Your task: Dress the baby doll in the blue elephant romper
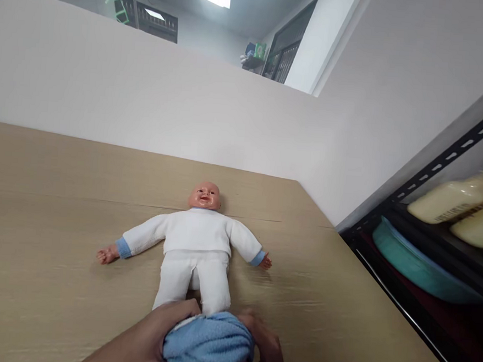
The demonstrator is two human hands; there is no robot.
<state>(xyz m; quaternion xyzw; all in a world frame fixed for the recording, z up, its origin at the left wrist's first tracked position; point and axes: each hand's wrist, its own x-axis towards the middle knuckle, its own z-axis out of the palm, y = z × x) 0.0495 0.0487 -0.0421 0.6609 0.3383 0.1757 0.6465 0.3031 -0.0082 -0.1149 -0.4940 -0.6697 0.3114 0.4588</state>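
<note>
Head view, left to right. Left hand (169,319) comes in at the near edge, curled narrow on the left side of a bunched blue cloth (209,347), thumb on top. Doll (198,233) lies face-up mid-desk (55,245), head far, arms spread, white-trousered legs pointing near. Cloth sits right at the lower legs; can't tell if it is separate or part of the outfit. Right hand (267,340), slightly blurred, curls around the cloth's right side, so both hands hold it between them.

Step in hand looks like gathering or working the cloth at the leg ends. Next move probably calls for an even two-sided grip and the legs kept straight. Main obstacle: hands and cloth hide the doll's feet. Far side: white wall (147,103). Far right: black rack (415,179) with teal basin (421,271) and pale packages (442,206), well apart from the hands, not in the way.
</note>
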